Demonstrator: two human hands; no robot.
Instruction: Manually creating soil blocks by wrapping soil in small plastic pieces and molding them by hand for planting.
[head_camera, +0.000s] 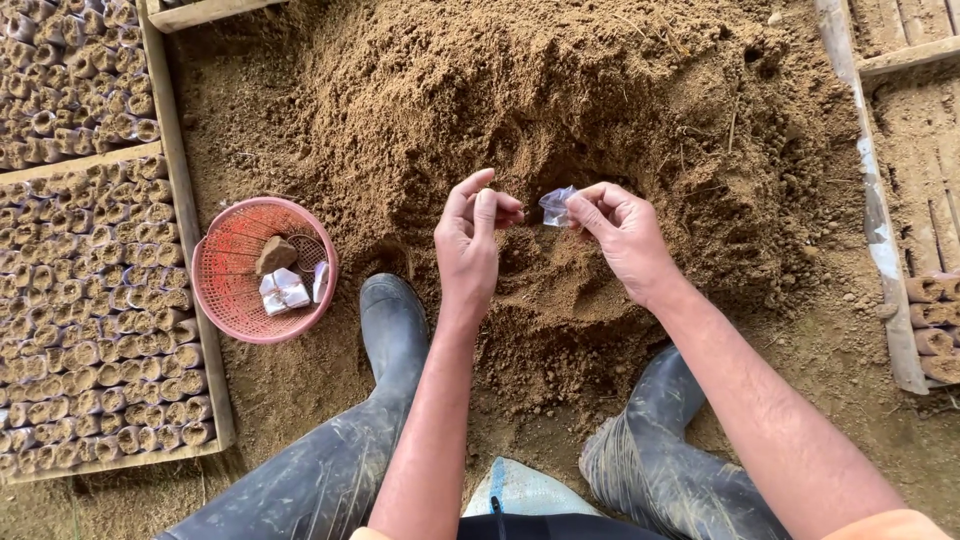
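From the head view, a big soil heap is seen filling the middle of the ground, and everything is placed against it. Just above the near slope of the heap, a small clear plastic bag is pinched between thumb and fingertips of the right hand, so that hand is closed narrowly on the bag. Right beside it, on the heap's left half, the left hand is held up with fingers curled loosely, thumb and forefinger brought close together next to the bag; whether the bag is actually touched by it cannot be told. At the near foot of the heap, two dusty rubber boots are planted, one on either side of a scooped hollow. Off the heap's left edge, a pink plastic basket is set on the ground, with a clod of soil and some folded clear bags lying in it. Further left of the heap, wooden-framed trays of filled seedling bags are packed row on row.
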